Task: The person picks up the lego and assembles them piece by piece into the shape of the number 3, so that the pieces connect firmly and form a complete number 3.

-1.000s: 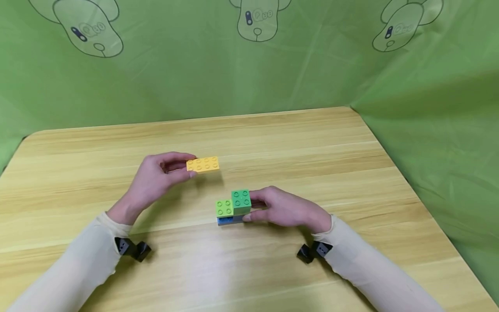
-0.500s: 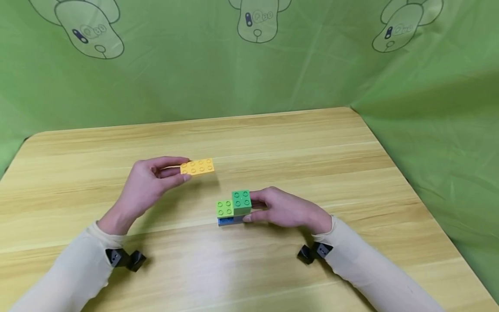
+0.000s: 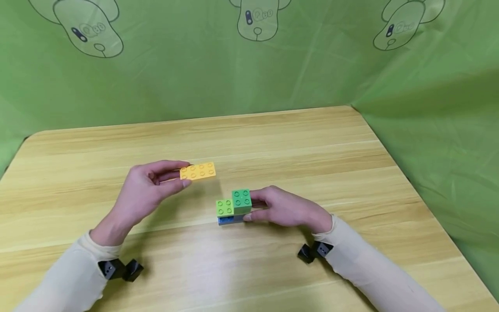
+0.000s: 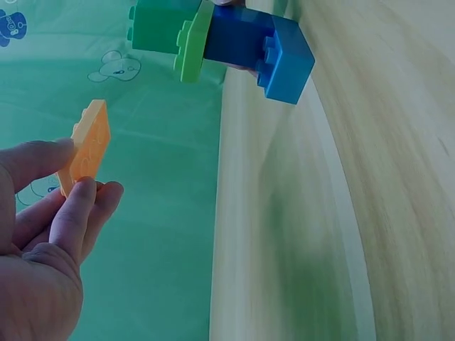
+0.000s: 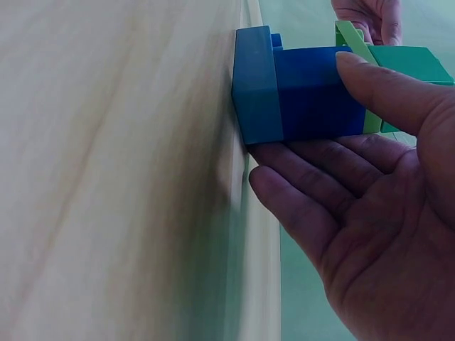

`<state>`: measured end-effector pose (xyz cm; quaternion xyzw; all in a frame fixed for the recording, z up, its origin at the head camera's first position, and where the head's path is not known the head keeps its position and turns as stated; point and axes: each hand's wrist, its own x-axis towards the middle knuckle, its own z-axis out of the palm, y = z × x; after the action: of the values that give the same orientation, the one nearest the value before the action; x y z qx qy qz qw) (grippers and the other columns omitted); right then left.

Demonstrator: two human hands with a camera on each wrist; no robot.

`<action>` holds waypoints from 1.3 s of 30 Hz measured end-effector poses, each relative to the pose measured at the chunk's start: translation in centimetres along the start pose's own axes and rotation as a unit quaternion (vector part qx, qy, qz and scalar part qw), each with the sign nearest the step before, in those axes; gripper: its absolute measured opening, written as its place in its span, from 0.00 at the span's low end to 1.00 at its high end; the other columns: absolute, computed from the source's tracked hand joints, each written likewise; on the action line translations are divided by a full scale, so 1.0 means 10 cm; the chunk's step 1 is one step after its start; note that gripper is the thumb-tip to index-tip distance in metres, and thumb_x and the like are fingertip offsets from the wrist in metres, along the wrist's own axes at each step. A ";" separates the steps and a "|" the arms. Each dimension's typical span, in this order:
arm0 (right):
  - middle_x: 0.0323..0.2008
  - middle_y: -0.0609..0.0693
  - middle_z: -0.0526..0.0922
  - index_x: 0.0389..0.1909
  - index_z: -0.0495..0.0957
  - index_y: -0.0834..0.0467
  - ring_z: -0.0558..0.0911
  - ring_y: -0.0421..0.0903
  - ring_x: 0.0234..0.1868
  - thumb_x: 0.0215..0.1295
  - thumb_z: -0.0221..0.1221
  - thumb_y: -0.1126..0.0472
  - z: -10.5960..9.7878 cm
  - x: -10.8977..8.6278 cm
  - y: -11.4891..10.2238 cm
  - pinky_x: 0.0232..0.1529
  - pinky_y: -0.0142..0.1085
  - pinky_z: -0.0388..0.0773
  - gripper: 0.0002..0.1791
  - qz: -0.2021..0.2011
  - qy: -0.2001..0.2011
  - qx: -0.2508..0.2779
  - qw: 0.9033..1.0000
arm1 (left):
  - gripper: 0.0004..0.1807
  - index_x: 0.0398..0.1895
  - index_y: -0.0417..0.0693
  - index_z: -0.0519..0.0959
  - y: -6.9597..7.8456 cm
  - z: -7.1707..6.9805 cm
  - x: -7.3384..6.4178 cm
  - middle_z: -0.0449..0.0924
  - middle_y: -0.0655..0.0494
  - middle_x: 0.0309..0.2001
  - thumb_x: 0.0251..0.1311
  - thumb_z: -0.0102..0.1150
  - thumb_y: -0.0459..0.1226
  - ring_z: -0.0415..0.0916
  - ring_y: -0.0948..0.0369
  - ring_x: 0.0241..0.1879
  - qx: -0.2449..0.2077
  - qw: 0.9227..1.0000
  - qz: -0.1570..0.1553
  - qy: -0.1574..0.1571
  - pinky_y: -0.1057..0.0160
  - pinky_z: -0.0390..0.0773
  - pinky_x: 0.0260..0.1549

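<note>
My left hand [image 3: 141, 190] pinches a thin yellow-orange building plate [image 3: 197, 171] by its left end, thumb on the near side. The plate is held above the table with its studs up, left of and behind a small stack. My right hand [image 3: 290, 207] grips that stack from its right side. On top sits a green brick [image 3: 241, 198], at the right end of a thin lime-green plate [image 3: 225, 208]. Beneath them are a dark blue brick [image 5: 318, 96] and a lighter blue brick [image 5: 256, 89] at the bottom. Whether the stack touches the table I cannot tell.
The wood-grain table [image 3: 304, 151] spreads under both hands. A green cloth [image 3: 187, 73] with printed animal heads hangs behind it and along its right side. Small black devices [image 3: 121, 269] are strapped at both sleeve cuffs.
My left hand has drawn slightly left and toward me, carrying the yellow-orange plate. The right hand and the stack look unmoved.
</note>
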<state>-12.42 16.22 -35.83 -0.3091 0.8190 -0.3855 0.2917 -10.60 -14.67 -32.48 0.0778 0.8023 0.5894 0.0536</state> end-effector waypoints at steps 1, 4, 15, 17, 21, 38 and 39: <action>0.51 0.41 0.82 0.60 0.77 0.58 0.79 0.36 0.53 0.68 0.63 0.57 0.00 0.00 0.00 0.58 0.34 0.73 0.21 -0.001 0.000 0.003 1.000 | 0.22 0.54 0.42 0.82 0.01 0.00 -0.01 0.84 0.48 0.46 0.56 0.72 0.38 0.83 0.59 0.43 0.000 1.000 0.003 0.000 0.64 0.83 0.40; 0.52 0.42 0.82 0.60 0.76 0.58 0.78 0.35 0.54 0.67 0.63 0.57 0.00 0.01 0.01 0.58 0.33 0.73 0.22 -0.002 0.000 0.008 1.000 | 0.21 0.53 0.42 0.82 0.04 0.01 -0.03 0.84 0.49 0.46 0.55 0.73 0.38 0.83 0.59 0.43 -0.002 1.000 0.012 -0.002 0.64 0.83 0.39; 0.52 0.42 0.82 0.60 0.76 0.58 0.78 0.34 0.55 0.68 0.63 0.57 0.00 0.00 0.01 0.58 0.31 0.72 0.22 0.002 -0.003 0.010 1.000 | 0.19 0.49 0.36 0.81 0.13 0.10 -0.13 0.79 0.44 0.49 0.53 0.72 0.29 0.83 0.55 0.44 -0.065 0.997 0.046 -0.014 0.60 0.82 0.43; 0.52 0.42 0.82 0.60 0.76 0.58 0.78 0.34 0.54 0.68 0.63 0.57 0.00 0.00 0.01 0.58 0.30 0.72 0.22 0.004 -0.003 0.007 1.000 | 0.19 0.49 0.35 0.81 0.13 0.12 -0.13 0.79 0.43 0.49 0.53 0.72 0.29 0.83 0.55 0.44 -0.069 0.996 0.052 -0.013 0.60 0.81 0.43; 0.52 0.42 0.82 0.60 0.76 0.58 0.78 0.34 0.54 0.67 0.63 0.57 0.00 0.00 0.01 0.58 0.30 0.72 0.22 0.005 -0.002 0.004 1.000 | 0.19 0.49 0.35 0.81 0.15 0.13 -0.14 0.79 0.44 0.49 0.53 0.72 0.28 0.83 0.55 0.45 -0.071 0.996 0.060 -0.014 0.60 0.81 0.44; 0.56 0.46 0.80 0.64 0.72 0.61 0.77 0.35 0.57 0.68 0.63 0.59 0.01 0.00 0.01 0.59 0.32 0.72 0.25 -0.003 -0.007 0.029 1.000 | 0.20 0.48 0.34 0.81 0.14 0.35 -0.19 0.79 0.45 0.49 0.50 0.69 0.20 0.80 0.50 0.48 -0.121 0.986 0.093 -0.067 0.58 0.80 0.47; 0.56 0.45 0.80 0.64 0.72 0.60 0.77 0.35 0.57 0.68 0.63 0.58 0.01 0.00 0.01 0.59 0.32 0.72 0.26 -0.002 -0.007 0.028 1.000 | 0.20 0.48 0.34 0.81 0.15 0.36 -0.19 0.79 0.45 0.49 0.50 0.69 0.20 0.80 0.50 0.48 -0.123 0.986 0.091 -0.069 0.58 0.80 0.47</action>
<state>-12.42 16.24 -35.97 -0.3052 0.8053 -0.4067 0.3050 -7.99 -11.22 -32.18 0.1839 0.7078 0.6791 0.0642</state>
